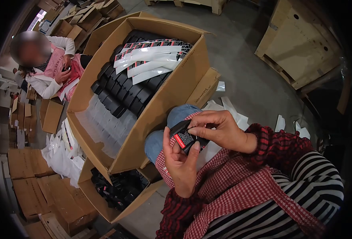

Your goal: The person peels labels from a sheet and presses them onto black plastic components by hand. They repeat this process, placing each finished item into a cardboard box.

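Note:
Between my hands, above my lap, is a small black part (184, 137) with a red and black label on it. My left hand (180, 163) holds it from below, its thumb and fingers on either side. The fingertips of my right hand (219, 129) are pinched at the label's upper edge, touching the part. Just beyond, a large open cardboard box (180, 75) contains rows of black plastic parts (120, 93). Strips of labels (154, 59) with white backing lie fanned over those parts.
A smaller box (150, 187) of black parts stands below the large one. At the left, a person (50, 67) sits beyond the box. White paper scraps (279, 123) lie on the floor, a wooden crate (299, 44) stands upper right, and flattened cartons (52, 195) lie lower left.

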